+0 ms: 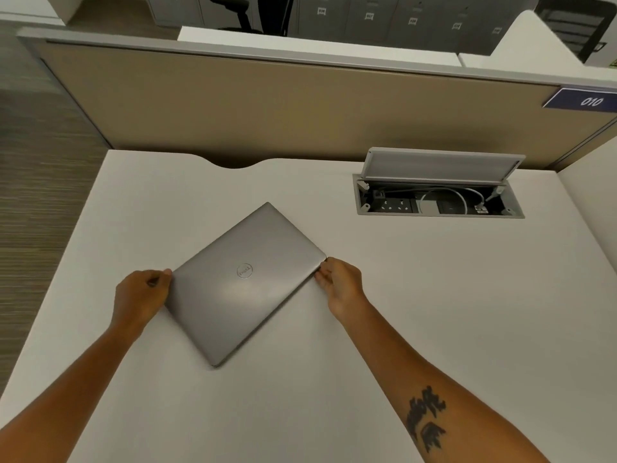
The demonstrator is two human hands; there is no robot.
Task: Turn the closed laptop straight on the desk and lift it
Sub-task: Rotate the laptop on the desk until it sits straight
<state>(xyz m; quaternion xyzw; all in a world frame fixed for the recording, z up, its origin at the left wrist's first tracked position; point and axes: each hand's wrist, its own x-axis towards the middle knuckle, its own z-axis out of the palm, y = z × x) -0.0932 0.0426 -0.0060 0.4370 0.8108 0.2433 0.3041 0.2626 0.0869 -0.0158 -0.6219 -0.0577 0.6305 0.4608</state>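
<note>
The closed laptop [245,282] lies skewed on the counter [417,295]; left hand [142,295] and right hand [340,284] have fingers clamped on opposite corners. Beyond, an open cable box [439,202] holds sockets and a white cable [444,198].

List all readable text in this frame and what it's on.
"010" on the blue plate at the partition's right end.
"DELL" in the round logo on the closed laptop lid, seen turned at an angle.
Number tags on the grey cabinets behind the partition: too blurred to read.
White sticker in the open socket box: too small to read.
Forearm tattoo: dark marks, no legible text.
</note>
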